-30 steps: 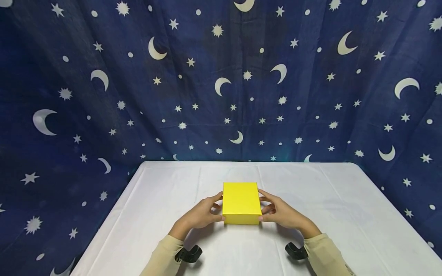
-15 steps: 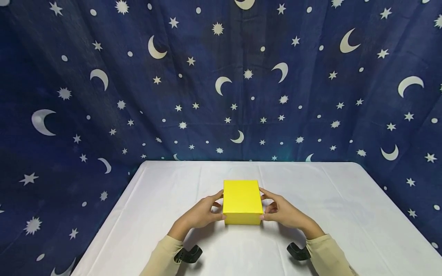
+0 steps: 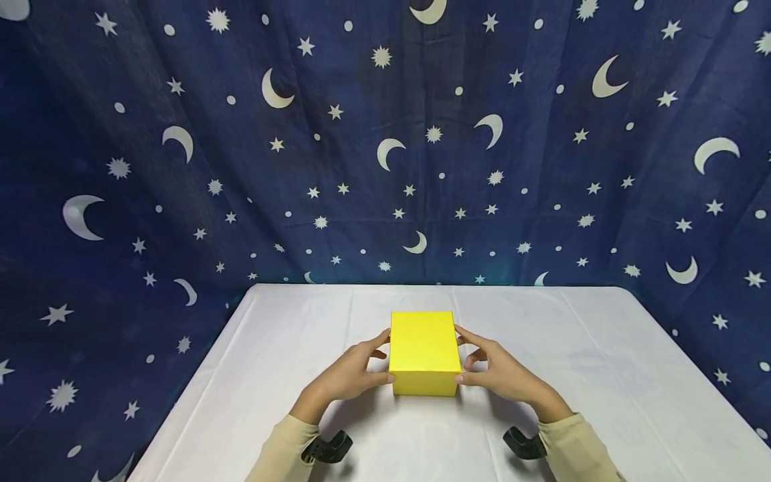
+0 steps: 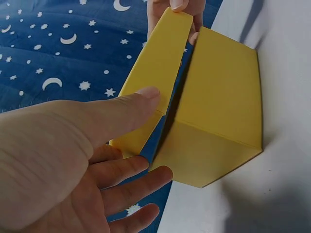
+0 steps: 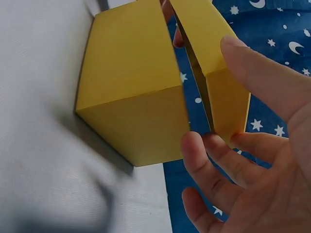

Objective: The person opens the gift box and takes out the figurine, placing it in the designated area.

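Note:
A yellow box's lid (image 3: 424,341) is held up between both hands over the box's base (image 4: 218,87). In the wrist views a gap with blue cloth showing through parts the lid from the base (image 5: 131,63), which sits on the white tabletop. My left hand (image 3: 346,373) pinches the lid's left side, thumb at the near corner and fingers along the edge. On the other side my right hand (image 3: 504,375) grips the lid the same way. From the head view the lid hides most of the base. The inside of the box is hidden.
White cloth covers the table (image 3: 289,321). Behind it and at the sides hangs a dark blue curtain (image 3: 361,167) with moons and stars. Black straps with devices sit at the left wrist (image 3: 328,447) and right wrist (image 3: 524,443).
The lid has risen a little, held by both hands, and looks slightly larger in the head view. The right hand has shifted slightly outward. The head view has tilted slightly.

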Tool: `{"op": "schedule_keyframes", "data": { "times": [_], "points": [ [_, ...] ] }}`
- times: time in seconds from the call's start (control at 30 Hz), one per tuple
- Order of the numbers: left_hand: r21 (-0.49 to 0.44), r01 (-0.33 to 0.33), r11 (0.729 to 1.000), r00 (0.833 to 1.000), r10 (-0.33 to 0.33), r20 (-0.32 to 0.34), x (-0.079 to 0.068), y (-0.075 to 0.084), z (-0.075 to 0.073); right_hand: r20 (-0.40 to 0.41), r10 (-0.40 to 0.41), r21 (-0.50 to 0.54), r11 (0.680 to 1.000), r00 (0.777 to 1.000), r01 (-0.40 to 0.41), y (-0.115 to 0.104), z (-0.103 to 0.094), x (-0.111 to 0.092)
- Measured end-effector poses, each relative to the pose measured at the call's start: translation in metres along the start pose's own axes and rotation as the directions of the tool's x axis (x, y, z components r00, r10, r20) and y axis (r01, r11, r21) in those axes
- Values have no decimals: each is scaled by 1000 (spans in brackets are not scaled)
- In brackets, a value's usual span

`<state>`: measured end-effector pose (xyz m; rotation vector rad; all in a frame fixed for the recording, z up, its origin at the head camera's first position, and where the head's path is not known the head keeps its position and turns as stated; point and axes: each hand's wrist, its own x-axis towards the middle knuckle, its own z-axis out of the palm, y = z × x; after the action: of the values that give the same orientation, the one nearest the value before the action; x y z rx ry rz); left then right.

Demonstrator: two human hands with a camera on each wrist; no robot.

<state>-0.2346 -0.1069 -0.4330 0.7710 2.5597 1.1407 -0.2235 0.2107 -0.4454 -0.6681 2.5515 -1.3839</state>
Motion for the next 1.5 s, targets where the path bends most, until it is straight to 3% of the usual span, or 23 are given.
{"op": "schedule_keyframes", "data": {
  "times": [0.23, 0.4, 0.53, 0.87, 1.2, 1.5],
  "points": [
    [-15, -43, 999, 999, 42, -20, -3, 4, -5, -35, -56, 15, 998, 998, 56, -2, -2, -1],
    [-96, -80, 992, 997, 78, -23, -3, 6, -9, -67, -124, 79, 989, 990, 129, -4, -3, -1],
    [-143, -100, 985, 995, 97, -29, -4, 8, -14, -75, -121, 104, 986, 990, 129, -7, -4, -1],
    [-161, -145, 976, 986, 129, -107, -4, 7, -15, -118, -99, 153, 981, 988, 116, -13, -1, -2],
    [-151, -123, 981, 976, 92, -199, -3, 6, -17, -180, -59, 185, 978, 982, 93, -19, 2, 0],
    [-264, -86, 961, 989, 52, -135, -5, 7, -19, -192, -46, 173, 982, 980, 80, -21, 5, -2]
  ]
}}
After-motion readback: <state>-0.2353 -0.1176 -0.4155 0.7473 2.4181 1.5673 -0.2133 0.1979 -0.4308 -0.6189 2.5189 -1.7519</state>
